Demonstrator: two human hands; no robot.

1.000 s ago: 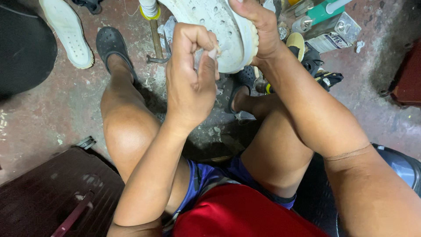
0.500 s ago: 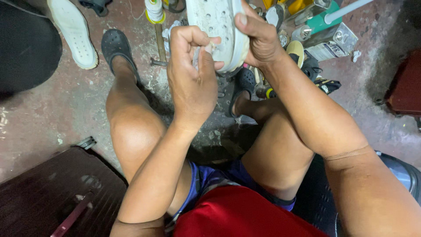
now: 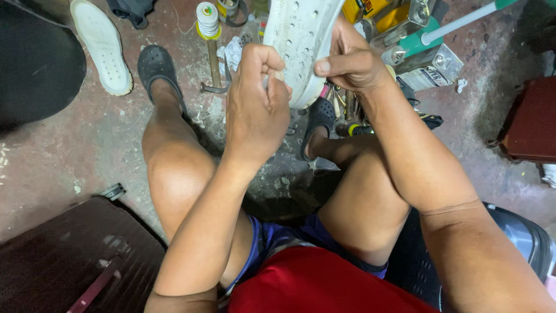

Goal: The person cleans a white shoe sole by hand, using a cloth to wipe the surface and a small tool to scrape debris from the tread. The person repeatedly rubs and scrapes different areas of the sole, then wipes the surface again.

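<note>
My right hand (image 3: 349,62) grips a white shoe (image 3: 301,40) from the right and holds it up over my knees, its perforated sole facing me. My left hand (image 3: 255,104) is closed in a fist against the sole's left edge. It pinches something small and pale between thumb and fingers, and I cannot tell what that is. Both forearms reach up from the bottom of the view, above my bare legs.
A second white shoe (image 3: 101,46) lies on the floor at the upper left. A thread spool (image 3: 207,20), a hammer (image 3: 213,69) and tins (image 3: 425,64) lie beyond my feet in black clogs (image 3: 156,69). A dark case (image 3: 63,261) sits lower left, a red box (image 3: 530,116) at right.
The white shoe has turned more upright and shifted slightly right in my right hand. My left fist stays at the sole's edge.
</note>
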